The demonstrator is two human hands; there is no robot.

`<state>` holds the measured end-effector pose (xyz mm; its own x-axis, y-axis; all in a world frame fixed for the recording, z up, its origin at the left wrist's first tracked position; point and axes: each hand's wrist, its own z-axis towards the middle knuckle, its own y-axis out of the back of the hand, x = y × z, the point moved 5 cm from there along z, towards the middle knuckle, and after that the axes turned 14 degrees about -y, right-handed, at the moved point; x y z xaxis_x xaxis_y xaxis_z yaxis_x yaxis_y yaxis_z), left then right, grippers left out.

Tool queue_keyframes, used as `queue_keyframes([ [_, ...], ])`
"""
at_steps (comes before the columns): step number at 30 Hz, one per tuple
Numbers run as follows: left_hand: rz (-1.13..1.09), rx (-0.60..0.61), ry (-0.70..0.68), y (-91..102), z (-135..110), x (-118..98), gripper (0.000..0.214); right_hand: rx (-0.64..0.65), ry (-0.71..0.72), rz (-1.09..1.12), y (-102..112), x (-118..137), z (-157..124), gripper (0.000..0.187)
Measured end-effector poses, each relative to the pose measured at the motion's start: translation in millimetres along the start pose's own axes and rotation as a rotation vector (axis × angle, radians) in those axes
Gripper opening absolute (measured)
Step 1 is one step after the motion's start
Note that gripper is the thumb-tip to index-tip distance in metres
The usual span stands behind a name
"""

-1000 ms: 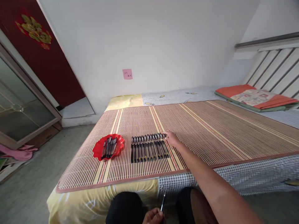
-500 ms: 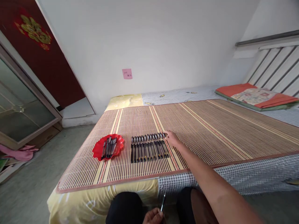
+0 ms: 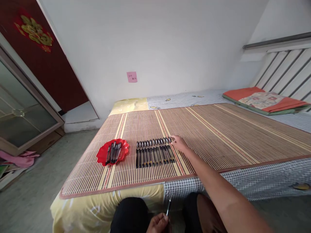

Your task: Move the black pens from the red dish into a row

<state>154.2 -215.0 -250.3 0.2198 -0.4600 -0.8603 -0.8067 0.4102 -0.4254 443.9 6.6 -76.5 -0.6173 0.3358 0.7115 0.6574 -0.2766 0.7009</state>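
Several black-capped pens (image 3: 155, 152) lie side by side in a row on the slatted bamboo mat, caps toward the wall. At the row's right end is my right hand (image 3: 179, 143), its thumb and fingertips apart beside the cap of the last pen. Low in the view, between my knees, my left hand (image 3: 157, 223) is closed around a slim pen (image 3: 168, 207), which points up and away from me. Left of the row, a red scalloped plate (image 3: 100, 157) holds several more of these pens.
The bamboo mat (image 3: 206, 139) covers most of a bed with yellow and checked sheets. A folded orange and floral quilt (image 3: 264, 97) lies at the far right by the railing (image 3: 291, 68). A pink note (image 3: 132, 77) is on the wall.
The view has shifted very slightly. The fingers of my right hand have parted a little at the last pen's cap; my left hand still holds its pen, slightly further left.
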Motion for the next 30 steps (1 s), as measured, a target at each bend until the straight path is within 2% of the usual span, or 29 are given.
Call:
queue_keyframes([
  [4,0.004,-0.015,-0.05,-11.6,-9.5,-26.4,0.063,-0.045,0.002,0.118,6.2,3.4,-29.5,0.041],
  [7,-0.031,-0.005,-0.14,-22.5,-17.9,-50.5,0.053,-0.067,0.05,0.352,13.0,2.8,-84.2,0.03],
  [9,-0.051,0.015,-0.18,-27.0,-21.0,-59.3,0.05,0.046,0.035,0.463,9.1,-0.8,-130.5,0.034],
  [12,-0.07,0.024,-0.206,-27.4,-21.6,-60.6,0.046,0.274,-0.035,0.577,-9.9,-8.5,-198.8,0.038],
  [14,-0.061,0.025,-0.218,-25.6,-20.6,-57.9,0.044,0.388,-0.088,0.588,-28.8,-14.1,-233.3,0.039],
  [16,-0.044,0.017,-0.224,-23.0,-19.5,-55.2,0.043,0.444,-0.12,0.615,-47.4,-18.4,-254.3,0.041],
  [19,-0.027,-0.002,-0.224,-18.8,-18.0,-51.9,0.045,0.415,-0.151,0.689,-67.9,-22.7,-263.4,0.043],
  [23,-0.033,-0.043,-0.228,-12.3,-15.1,-47.2,0.049,0.386,-0.187,0.756,-85.2,-26.4,-258.2,0.045],
  [26,-0.047,-0.101,-0.229,-8.2,-13.3,-45.0,0.056,0.393,-0.197,0.779,-92.2,-29.2,-253.9,0.046],
  [30,-0.017,-0.105,-0.222,-10.8,-15.1,-48.7,0.057,0.383,-0.162,0.761,-92.1,-31.3,-251.3,0.042],
])
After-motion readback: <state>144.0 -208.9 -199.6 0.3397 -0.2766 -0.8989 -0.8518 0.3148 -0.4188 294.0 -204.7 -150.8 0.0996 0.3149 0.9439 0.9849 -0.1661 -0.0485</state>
